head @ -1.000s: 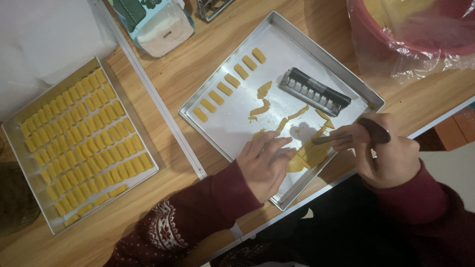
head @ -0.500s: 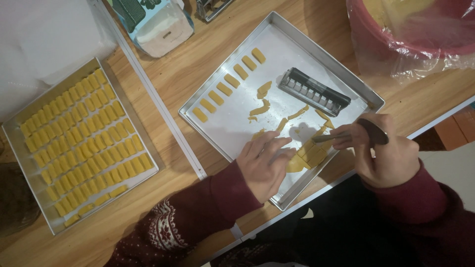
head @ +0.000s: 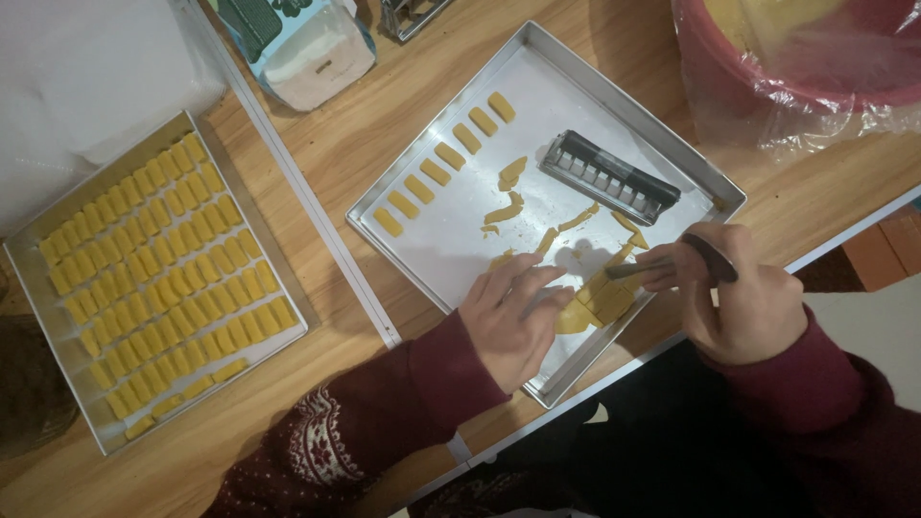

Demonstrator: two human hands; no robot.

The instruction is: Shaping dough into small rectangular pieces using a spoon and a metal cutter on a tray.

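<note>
- Nothing has visibly shifted since the earlier frames: both hands keep their places over the yellow dough (head: 597,305) at the near corner of the metal tray (head: 451,251).
- Left hand (head: 513,321) lies flat, fingers spread on the dough.
- Right hand (head: 743,297) is closed around a knife (head: 662,269).
- Cut dough pieces (head: 443,171) line the tray beside a ridged cutter (head: 609,176).

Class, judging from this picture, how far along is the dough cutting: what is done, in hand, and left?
Done: the left tray is packed with cut pieces, and six pieces line the right tray. In hand: the left hand steadies the dough slab while the right hand cuts with a knife. Left: the slab and scraps.
</note>
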